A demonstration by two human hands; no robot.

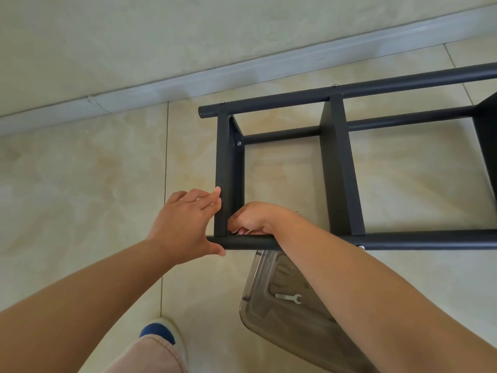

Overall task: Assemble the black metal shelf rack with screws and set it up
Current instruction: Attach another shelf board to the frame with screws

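Fingers of the left hand (185, 224) spread flat on the rack (336, 168), lying by the floor's wall edge. Right hand (254, 218) curls at the corner joint — likely fitting a screw. Next — tighten, maybe with the wrench (289, 297).

Floor (80, 162): glossy beige marbled tiles with thin dark grout lines, meeting a pale grey skirting board (242, 68) along the wall. Lying on it, the black metal shelf rack (336, 168), on its side. Beside the rack's near tube, a clear grey plastic tray (271, 305) (small silver flat spanner (289, 297) inside). One blue-and-white shoe (161, 332) stands on the tiles.
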